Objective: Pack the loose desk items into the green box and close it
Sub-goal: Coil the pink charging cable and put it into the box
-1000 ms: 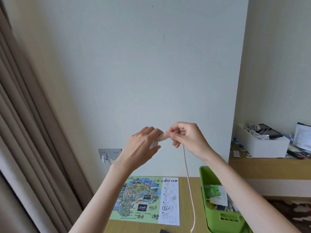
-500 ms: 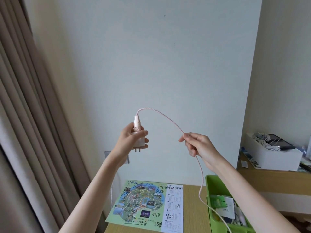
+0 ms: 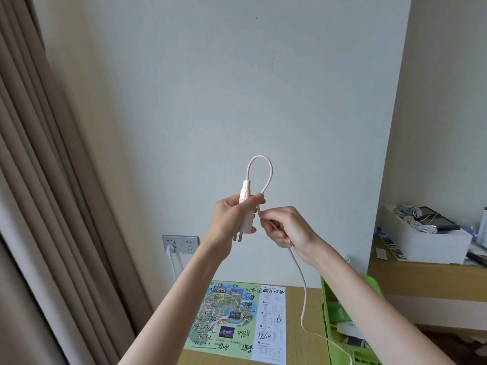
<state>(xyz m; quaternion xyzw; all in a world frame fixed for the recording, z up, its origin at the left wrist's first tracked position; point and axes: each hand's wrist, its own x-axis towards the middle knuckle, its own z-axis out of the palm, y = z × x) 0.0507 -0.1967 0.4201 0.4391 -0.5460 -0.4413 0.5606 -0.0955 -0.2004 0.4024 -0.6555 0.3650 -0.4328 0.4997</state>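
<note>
I hold a pale pink charger plug (image 3: 246, 219) upright in front of the wall, prongs down, with my left hand (image 3: 233, 222) shut around it. Its pink cable (image 3: 266, 169) loops up from the plug's top and comes back down beside it. My right hand (image 3: 283, 227) pinches that cable just right of the plug, and the rest hangs down toward the green box (image 3: 350, 338). The box stands open at the lower right on the wooden desk, with papers and small items inside; my right forearm hides part of it.
A colourful map sheet (image 3: 237, 320) with handwritten numbers lies on the desk (image 3: 303, 325). A wall socket (image 3: 180, 243) with a white plug in it sits behind. Brown curtains (image 3: 52, 206) hang at the left. A white box (image 3: 427, 238) of cables and devices rests on a shelf at right.
My right hand has moved left, up to the plug, folding the wide cable arc into a small tight loop above it. My left hand has kept hold of the plug.
</note>
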